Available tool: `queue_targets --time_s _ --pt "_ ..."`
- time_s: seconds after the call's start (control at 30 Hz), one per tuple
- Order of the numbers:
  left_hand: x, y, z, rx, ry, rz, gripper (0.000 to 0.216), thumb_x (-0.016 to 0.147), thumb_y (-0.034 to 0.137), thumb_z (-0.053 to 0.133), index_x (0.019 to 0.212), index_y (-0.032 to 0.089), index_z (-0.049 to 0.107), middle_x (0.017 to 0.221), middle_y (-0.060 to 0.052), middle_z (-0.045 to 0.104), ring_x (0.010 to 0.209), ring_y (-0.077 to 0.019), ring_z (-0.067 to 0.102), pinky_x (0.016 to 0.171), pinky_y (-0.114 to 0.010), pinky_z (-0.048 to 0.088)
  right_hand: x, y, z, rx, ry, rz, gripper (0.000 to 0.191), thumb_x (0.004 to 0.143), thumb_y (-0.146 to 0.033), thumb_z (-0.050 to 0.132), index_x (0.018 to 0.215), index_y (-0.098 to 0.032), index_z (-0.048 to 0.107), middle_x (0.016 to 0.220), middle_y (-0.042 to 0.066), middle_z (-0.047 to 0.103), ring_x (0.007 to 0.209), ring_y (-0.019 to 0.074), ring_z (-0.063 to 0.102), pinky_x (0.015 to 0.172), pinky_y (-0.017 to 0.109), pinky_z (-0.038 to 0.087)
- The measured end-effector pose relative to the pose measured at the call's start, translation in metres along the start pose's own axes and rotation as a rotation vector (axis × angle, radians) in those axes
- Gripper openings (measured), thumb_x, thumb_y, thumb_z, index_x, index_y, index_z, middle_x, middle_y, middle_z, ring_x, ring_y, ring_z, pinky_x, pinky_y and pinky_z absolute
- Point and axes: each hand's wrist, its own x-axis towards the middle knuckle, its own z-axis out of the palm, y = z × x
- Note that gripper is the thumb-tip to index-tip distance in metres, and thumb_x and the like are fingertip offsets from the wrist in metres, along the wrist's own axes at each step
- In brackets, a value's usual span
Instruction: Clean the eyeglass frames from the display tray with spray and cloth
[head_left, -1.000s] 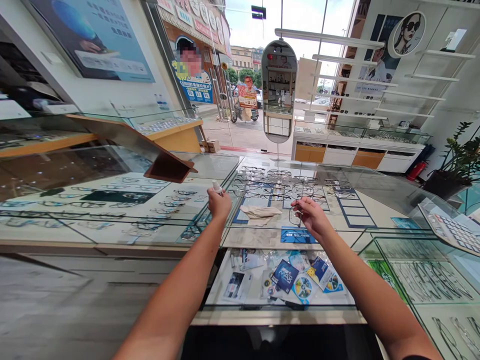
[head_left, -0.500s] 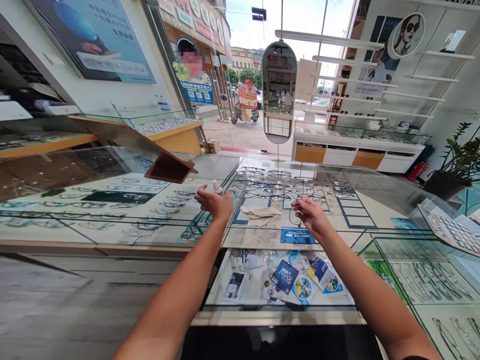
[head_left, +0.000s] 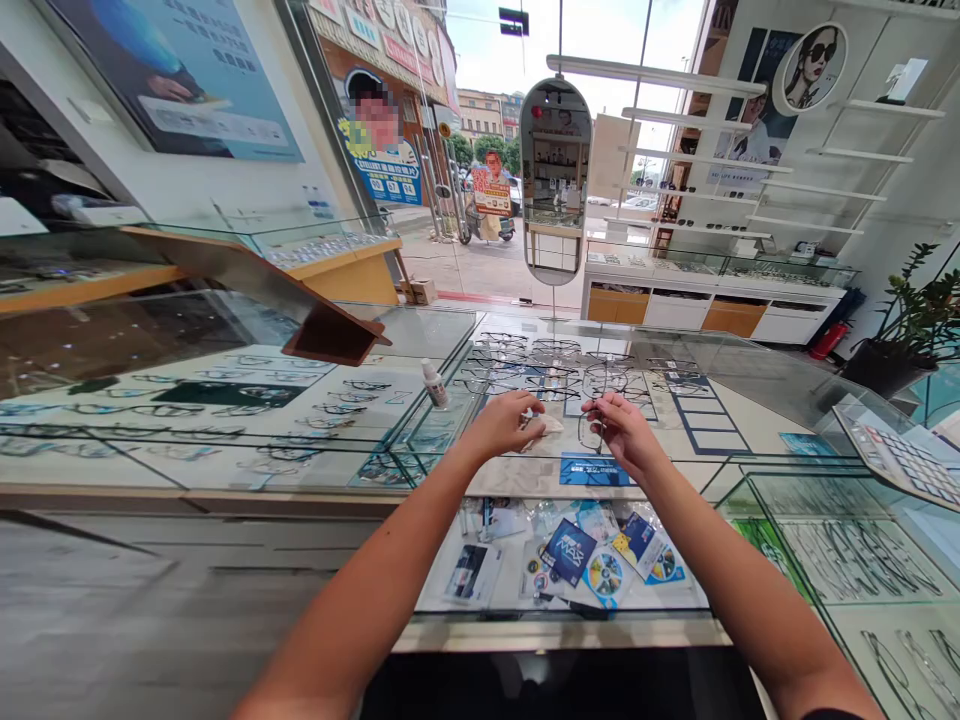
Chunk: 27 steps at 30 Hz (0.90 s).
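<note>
My right hand [head_left: 624,428] pinches a pair of eyeglasses [head_left: 591,432] above the glass counter, with a lens hanging below the fingers. My left hand [head_left: 506,430] hovers at a pale cloth [head_left: 553,425] on the counter; its bent fingers and thumb are apart, and it holds nothing that I can see. Most of the cloth is hidden behind that hand. To the left of it, a small white spray bottle [head_left: 434,385] stands upright on the glass. Several eyeglasses [head_left: 555,382] lie in rows just beyond my hands.
A blue card [head_left: 596,470] lies near the counter's front edge. Below, a drawer [head_left: 480,610] holds packets and leaflets. An oval mirror [head_left: 556,180] stands behind the frames. At left a brown stand [head_left: 330,335] rests on the glass; at right is a white tray [head_left: 904,455].
My left hand has let go of the spray bottle, leaving it standing on the counter, and has moved right to the cloth. My right hand keeps the eyeglasses in nearly the same place.
</note>
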Motion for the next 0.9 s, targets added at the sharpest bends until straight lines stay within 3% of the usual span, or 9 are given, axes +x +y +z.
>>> queue_targets --time_s 0.17,0.3,0.43,0.57,0.77,0.9 --pt "0.0 0.007 0.009 0.057 -0.113 0.046 0.031 0.082 0.045 0.071 0.101 0.021 0.071 0.108 -0.012 0.072 0.104 -0.0314 0.065 0.087 -0.039 0.048 -0.001 -0.002 0.002 0.008 0.01 0.001 0.048 0.054 -0.05 0.097 0.068 -0.023 0.059 0.084 0.0 0.076 0.073 0.0128 0.057 0.064 0.026 0.042" --pt "0.0 0.01 0.008 0.067 -0.106 0.014 0.023 0.09 0.038 0.059 0.1 0.02 0.069 0.1 -0.009 0.071 0.093 -0.0267 0.065 0.078 -0.035 0.046 0.0 -0.002 0.003 0.018 0.024 0.005 0.05 0.05 -0.051 0.099 0.066 -0.023 0.061 0.081 0.0 0.076 0.072 0.0121 0.057 0.063 0.024 0.041" --pt "0.0 0.016 0.007 0.015 0.021 -0.085 0.024 0.094 0.039 0.048 0.089 0.021 0.063 0.092 -0.008 0.068 0.084 -0.0238 0.062 0.071 -0.033 0.041 0.0 -0.002 0.002 0.034 0.022 0.012 0.049 0.049 -0.05 0.099 0.066 -0.023 0.062 0.081 0.0 0.076 0.072 0.0124 0.057 0.062 0.024 0.041" --pt "0.002 0.022 0.005 -0.178 0.182 -0.255 0.025 0.096 0.039 0.038 0.09 0.022 0.055 0.076 -0.002 0.061 0.073 -0.0222 0.057 0.069 -0.033 0.038 0.002 -0.001 0.0 0.039 0.008 0.002 0.047 0.052 -0.049 0.098 0.067 -0.023 0.062 0.081 0.0 0.076 0.072 0.0125 0.057 0.062 0.025 0.041" --pt "0.007 0.03 0.002 -0.504 0.239 -0.295 0.031 0.082 0.052 0.061 0.083 0.021 0.055 0.073 0.003 0.057 0.071 -0.0175 0.053 0.068 -0.028 0.04 0.003 0.0 -0.002 0.035 -0.008 -0.015 0.042 0.059 -0.046 0.095 0.069 -0.023 0.062 0.083 0.001 0.076 0.072 0.0126 0.057 0.063 0.026 0.04" --pt "0.007 0.043 0.004 -0.682 0.25 -0.263 0.042 0.083 0.061 0.061 0.081 0.02 0.059 0.069 0.003 0.055 0.068 -0.0156 0.049 0.065 -0.027 0.04 0.003 0.0 -0.002 0.037 -0.013 -0.021 0.043 0.059 -0.047 0.096 0.069 -0.023 0.061 0.084 0.001 0.077 0.073 0.0131 0.059 0.064 0.027 0.041"
